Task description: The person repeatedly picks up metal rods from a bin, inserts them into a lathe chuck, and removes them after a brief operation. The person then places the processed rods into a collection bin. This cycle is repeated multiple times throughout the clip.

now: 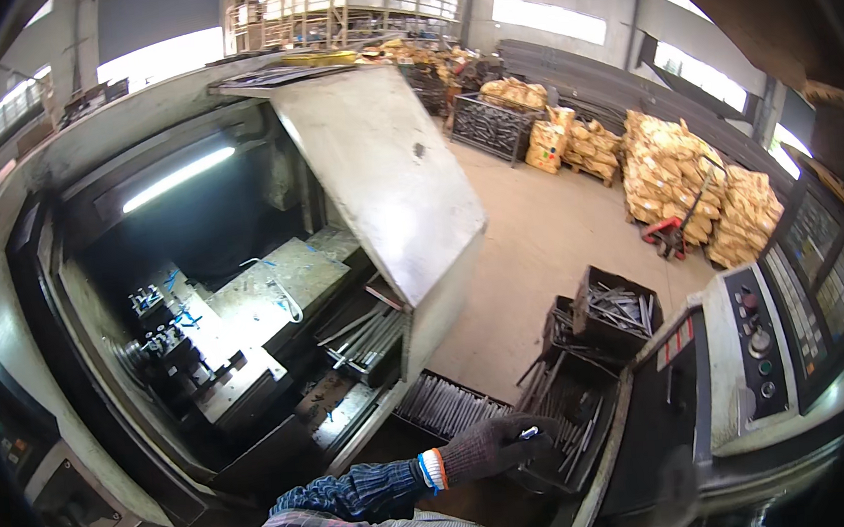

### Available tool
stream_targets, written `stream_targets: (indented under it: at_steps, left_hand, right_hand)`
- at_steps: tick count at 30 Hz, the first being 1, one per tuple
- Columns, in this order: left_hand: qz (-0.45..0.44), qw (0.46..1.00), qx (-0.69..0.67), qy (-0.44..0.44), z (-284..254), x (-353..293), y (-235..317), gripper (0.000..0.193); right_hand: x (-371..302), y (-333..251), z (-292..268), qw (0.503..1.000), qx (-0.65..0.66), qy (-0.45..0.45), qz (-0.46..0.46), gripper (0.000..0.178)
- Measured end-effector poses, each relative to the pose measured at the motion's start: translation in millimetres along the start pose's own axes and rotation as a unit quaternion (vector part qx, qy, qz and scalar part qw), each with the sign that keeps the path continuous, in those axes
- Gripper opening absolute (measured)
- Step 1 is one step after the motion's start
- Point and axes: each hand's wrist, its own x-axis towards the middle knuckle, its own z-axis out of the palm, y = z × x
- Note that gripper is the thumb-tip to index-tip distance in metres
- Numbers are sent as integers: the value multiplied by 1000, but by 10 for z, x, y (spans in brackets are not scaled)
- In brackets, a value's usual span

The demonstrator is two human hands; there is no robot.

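My left hand (493,448), in a dark knit glove with a white and orange cuff, reaches across to the right from the lower edge. Its fingers are closed around a small shiny metal piece (528,434); most of that piece is hidden by the glove. Just beyond the hand lies a row of grey metal rods (449,404) in a low tray. To its right, a dark bin (611,418) contains more loose rods (579,432). My right hand is out of view.
At left stands a lathe with its lit work chamber open (244,299) and a pale sliding door (384,176). More rods (368,336) lie inside. A control panel (758,344) is at right. Beyond are a rod crate (619,306), a red pallet jack (670,234) and wrapped yellow bundles (670,167).
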Motion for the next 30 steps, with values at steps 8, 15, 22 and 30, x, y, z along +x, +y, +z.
stream_targets:
  at_steps: [8,15,22,30]
  left_hand:
    - [121,971,113,171,-851,-952,136,40]
    - [172,903,-185,348,-1123,-1794,-7,43]
    - [199,809,-268,484,-1108,-2147,49,45]
    - [128,833,-132,522,-1387,-1838,102,49]
  right_hand:
    - [-552,-1812,2795,832,-74,-534,-128,36]
    - [-998,-2290,3931,659,33,-710,-246,51]
    - [-1176,-2562,4365,551,91,-813,-163,55]
    - [-838,-2398,4916,494,20,-858,-141,44]
